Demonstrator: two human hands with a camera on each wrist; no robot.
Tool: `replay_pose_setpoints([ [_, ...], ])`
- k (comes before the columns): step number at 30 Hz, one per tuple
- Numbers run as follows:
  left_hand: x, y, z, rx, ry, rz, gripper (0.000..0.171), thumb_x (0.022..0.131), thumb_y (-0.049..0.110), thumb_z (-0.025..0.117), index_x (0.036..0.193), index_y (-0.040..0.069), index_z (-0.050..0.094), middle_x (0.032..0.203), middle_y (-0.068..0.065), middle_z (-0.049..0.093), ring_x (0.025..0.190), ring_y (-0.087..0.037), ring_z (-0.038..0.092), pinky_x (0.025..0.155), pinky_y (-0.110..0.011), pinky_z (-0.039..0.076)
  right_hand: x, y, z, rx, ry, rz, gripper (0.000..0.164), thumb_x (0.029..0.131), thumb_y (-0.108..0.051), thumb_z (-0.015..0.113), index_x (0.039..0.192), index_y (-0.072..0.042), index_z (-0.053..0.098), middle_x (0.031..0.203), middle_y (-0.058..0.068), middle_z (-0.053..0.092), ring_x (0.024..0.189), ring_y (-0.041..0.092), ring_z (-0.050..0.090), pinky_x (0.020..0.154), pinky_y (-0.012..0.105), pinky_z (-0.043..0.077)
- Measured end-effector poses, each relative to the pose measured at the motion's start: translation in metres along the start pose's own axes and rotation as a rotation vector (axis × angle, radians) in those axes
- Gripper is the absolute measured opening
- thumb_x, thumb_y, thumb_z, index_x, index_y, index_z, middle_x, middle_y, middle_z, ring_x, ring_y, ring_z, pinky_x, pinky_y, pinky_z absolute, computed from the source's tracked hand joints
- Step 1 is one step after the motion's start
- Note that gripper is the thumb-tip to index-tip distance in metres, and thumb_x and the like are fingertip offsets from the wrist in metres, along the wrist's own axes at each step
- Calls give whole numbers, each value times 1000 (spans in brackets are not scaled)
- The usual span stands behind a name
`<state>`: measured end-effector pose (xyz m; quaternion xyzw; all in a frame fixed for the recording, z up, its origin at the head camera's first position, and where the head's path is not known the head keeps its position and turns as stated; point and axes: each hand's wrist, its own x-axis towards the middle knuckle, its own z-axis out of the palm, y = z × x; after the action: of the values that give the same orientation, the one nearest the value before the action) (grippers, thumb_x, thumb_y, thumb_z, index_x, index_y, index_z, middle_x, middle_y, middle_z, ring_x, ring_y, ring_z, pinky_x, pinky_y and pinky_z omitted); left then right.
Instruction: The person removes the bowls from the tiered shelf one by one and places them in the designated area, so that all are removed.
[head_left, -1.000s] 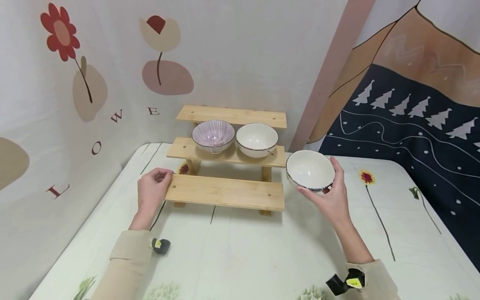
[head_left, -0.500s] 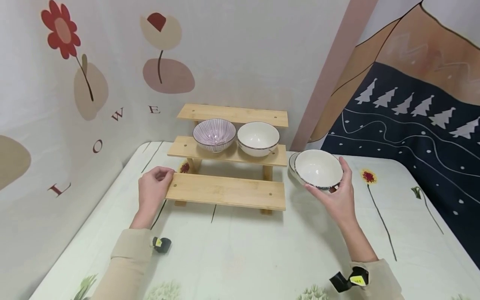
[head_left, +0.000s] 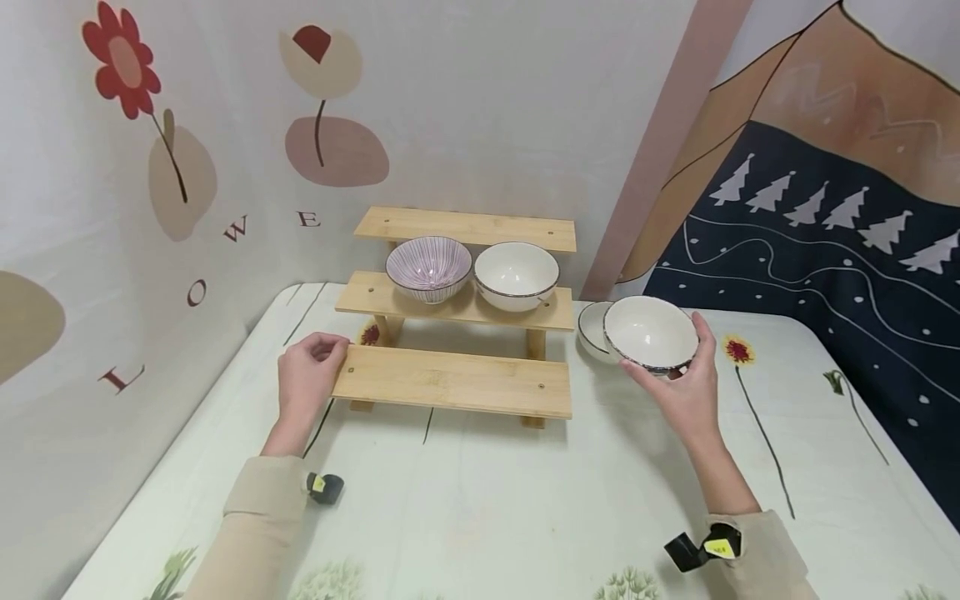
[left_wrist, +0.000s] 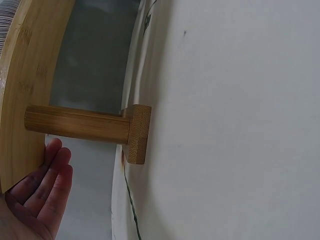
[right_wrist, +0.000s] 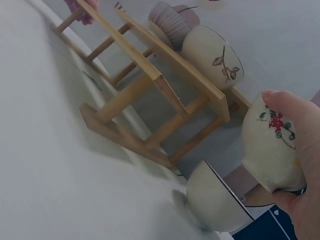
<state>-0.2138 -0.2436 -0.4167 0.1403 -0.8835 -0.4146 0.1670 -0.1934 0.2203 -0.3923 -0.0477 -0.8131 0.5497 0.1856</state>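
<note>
My right hand (head_left: 678, 392) grips a white bowl (head_left: 651, 332) with a dark rim, held up to the right of the wooden shelf rack. In the right wrist view a red flower shows on this bowl's outside. Behind it, partly hidden, another dark-rimmed white bowl (head_left: 592, 335) stands on the table. My left hand (head_left: 309, 379) pinches the left end of the rack's lowest board (head_left: 450, 382); in the left wrist view its fingers (left_wrist: 52, 187) lie beneath the board. On the middle board sit a purple-striped bowl (head_left: 429, 268) and a white bowl (head_left: 516, 277), side by side.
The rack's top board (head_left: 465, 227) stands near the patterned wall cloth (head_left: 487, 108). A pale flowered cloth (head_left: 480, 508) covers the table. A dark blue cloth with white trees (head_left: 817, 233) hangs at the right.
My right hand has moved right with its bowl, uncovering the bowl on the table behind it. My left hand stays on the lowest board.
</note>
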Motion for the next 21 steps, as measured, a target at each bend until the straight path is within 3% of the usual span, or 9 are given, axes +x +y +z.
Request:
replay_pose_setpoints([
  [3, 0, -1, 1, 7, 5, 5, 24, 100, 23, 58, 109, 5, 72, 109, -16, 75, 100, -30, 72, 85, -28, 51, 2, 3, -1, 2, 17, 12, 113, 73, -8, 86, 159, -19, 13, 160, 3, 32, 138, 19, 38, 110, 52, 42],
  [11, 1, -1, 0, 9, 9, 9, 24, 100, 22, 58, 109, 5, 72, 108, -16, 76, 99, -29, 72, 80, -20, 47, 8, 7, -3, 19, 56, 32, 112, 74, -10, 86, 159, -19, 14, 161, 5, 30, 139, 20, 36, 113, 52, 39],
  [21, 2, -1, 1, 3, 11, 3, 24, 99, 22, 58, 107, 5, 73, 107, -16, 76, 98, -28, 72, 83, -23, 47, 14, 20, -7, 8, 121, 57, 111, 75, -14, 86, 159, -21, 14, 161, 6, 30, 141, 18, 37, 114, 44, 40],
])
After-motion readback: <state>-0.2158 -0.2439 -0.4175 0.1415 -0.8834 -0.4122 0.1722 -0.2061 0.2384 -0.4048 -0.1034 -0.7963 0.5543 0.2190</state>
